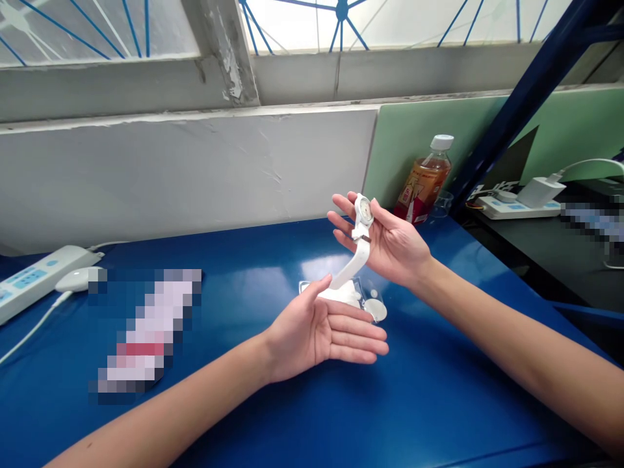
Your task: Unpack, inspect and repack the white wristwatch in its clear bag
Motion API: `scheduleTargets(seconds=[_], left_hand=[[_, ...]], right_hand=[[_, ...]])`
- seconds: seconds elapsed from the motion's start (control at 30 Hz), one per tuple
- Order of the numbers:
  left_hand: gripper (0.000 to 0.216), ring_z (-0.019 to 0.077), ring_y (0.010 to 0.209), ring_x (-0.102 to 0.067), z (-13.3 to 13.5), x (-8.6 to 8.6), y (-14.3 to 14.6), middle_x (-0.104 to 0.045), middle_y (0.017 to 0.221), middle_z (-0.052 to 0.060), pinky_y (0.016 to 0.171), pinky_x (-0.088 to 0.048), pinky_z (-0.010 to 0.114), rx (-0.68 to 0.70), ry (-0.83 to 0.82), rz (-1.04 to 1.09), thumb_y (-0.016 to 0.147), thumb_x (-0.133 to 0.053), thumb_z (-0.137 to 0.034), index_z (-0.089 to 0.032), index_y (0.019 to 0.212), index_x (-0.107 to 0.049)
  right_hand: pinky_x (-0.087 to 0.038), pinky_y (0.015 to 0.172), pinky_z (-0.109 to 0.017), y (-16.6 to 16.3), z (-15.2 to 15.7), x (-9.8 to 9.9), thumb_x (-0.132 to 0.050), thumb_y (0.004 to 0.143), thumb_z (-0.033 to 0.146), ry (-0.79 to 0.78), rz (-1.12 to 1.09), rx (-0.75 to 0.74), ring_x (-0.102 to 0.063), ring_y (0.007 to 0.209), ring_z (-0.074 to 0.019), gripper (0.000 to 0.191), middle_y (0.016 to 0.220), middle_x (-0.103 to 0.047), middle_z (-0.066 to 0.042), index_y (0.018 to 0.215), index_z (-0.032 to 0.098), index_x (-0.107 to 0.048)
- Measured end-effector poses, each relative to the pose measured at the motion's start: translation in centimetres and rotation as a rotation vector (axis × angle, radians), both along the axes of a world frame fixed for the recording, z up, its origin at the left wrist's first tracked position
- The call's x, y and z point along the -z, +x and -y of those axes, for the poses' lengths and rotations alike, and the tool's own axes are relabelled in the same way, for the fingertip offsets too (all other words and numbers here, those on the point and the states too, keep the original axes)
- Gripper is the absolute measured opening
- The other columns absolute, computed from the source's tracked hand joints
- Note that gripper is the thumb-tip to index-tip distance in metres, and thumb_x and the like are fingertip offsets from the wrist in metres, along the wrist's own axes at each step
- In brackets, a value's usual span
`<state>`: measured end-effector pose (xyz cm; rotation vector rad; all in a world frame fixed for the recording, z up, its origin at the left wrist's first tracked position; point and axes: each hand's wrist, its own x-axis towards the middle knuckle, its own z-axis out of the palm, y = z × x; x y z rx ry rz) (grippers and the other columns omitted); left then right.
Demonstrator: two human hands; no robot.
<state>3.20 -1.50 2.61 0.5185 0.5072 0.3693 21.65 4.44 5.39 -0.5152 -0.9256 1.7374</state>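
Note:
A white wristwatch [361, 244] is in my right hand [396, 244], its face pinched by the thumb against the fingers. Its strap hangs down and to the left, curving toward the thumb of my left hand [324, 331]. My left hand lies palm up with its fingers stretched out. Whether that thumb touches the strap's end cannot be told. Behind the left hand, on the blue table [234, 403], is a clear plastic package [358, 283] with white contents, partly hidden by the hand. A round white piece [375, 310] lies at its right end.
A drink bottle [425, 182] with a white cap stands by the green panel at the back. To the left are a blurred-out flat object [151, 331] and a white power strip [36, 276] with a white plug and cable. Another power strip [519, 207] is on the right.

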Motion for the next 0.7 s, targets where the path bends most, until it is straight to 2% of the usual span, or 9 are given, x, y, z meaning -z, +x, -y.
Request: scheduleTargets(seconds=[0.13, 0.33, 0.43, 0.53, 0.6, 0.7], left_hand=[[0.064, 0.0348, 0.105, -0.07, 0.1, -0.4, 0.1, -0.07, 0.114, 0.027, 0.097, -0.048, 0.046, 0.001, 0.031, -0.002, 0.098, -0.038, -0.055, 0.001, 0.118, -0.063], [0.045, 0.0352, 0.118, -0.064, -0.5, -1.4, 0.1, -0.064, 0.128, 0.023, 0.103, -0.045, 0.047, -0.274, 0.254, -0.073, 0.097, -0.054, -0.042, -0.007, 0.124, -0.059], [0.038, 0.0321, 0.116, -0.065, -0.6, -1.3, 0.1, -0.067, 0.124, 0.022, 0.102, -0.047, 0.045, -0.31, 0.343, -0.153, 0.097, -0.06, -0.036, -0.008, 0.123, -0.059], [0.037, 0.0293, 0.108, -0.07, -0.5, -0.9, 0.2, -0.071, 0.114, 0.022, 0.099, -0.05, 0.042, -0.29, 0.375, -0.208, 0.098, -0.059, -0.036, -0.006, 0.12, -0.061], [0.038, 0.0285, 0.102, -0.072, -0.3, -0.7, 0.3, -0.074, 0.108, 0.022, 0.095, -0.052, 0.041, -0.274, 0.39, -0.209, 0.098, -0.057, -0.038, -0.005, 0.116, -0.064], [0.041, 0.0294, 0.096, -0.074, 0.0, -0.5, 0.6, -0.075, 0.102, 0.021, 0.09, -0.054, 0.04, -0.236, 0.401, -0.19, 0.096, -0.059, -0.044, -0.006, 0.106, -0.068]], right_hand=[[-0.041, 0.109, -0.042, -0.2, 0.0, 0.1, -0.021, 0.106, 0.034, 0.027, 0.007, -0.03, -0.059, 0.123, -0.0177, 0.046, 0.128, -0.068, 0.002, 0.103, 0.028, -0.066], [-0.042, 0.107, -0.043, -1.1, 0.8, 0.6, -0.049, 0.098, 0.035, 0.123, 0.253, -0.126, -0.059, 0.123, -0.0249, 0.024, 0.123, -0.071, -0.008, 0.105, 0.022, -0.068], [-0.036, 0.111, -0.043, -1.2, 1.1, 0.6, -0.053, 0.097, 0.037, 0.274, 0.415, -0.06, -0.053, 0.13, -0.0247, 0.024, 0.13, -0.067, -0.006, 0.108, 0.023, -0.069], [-0.029, 0.115, -0.041, -1.2, 1.1, 0.8, -0.055, 0.096, 0.032, 0.38, 0.517, 0.028, -0.041, 0.14, -0.0236, 0.021, 0.137, -0.062, -0.005, 0.1, 0.022, -0.073], [-0.032, 0.114, -0.042, -1.3, 1.0, 1.0, -0.057, 0.094, 0.031, 0.317, 0.469, -0.004, -0.045, 0.137, -0.0255, 0.02, 0.137, -0.062, -0.006, 0.099, 0.021, -0.073], [-0.039, 0.11, -0.044, -1.4, 1.0, 1.3, -0.053, 0.095, 0.034, 0.133, 0.252, -0.165, -0.058, 0.125, -0.0264, 0.028, 0.132, -0.065, -0.01, 0.112, 0.019, -0.07]])
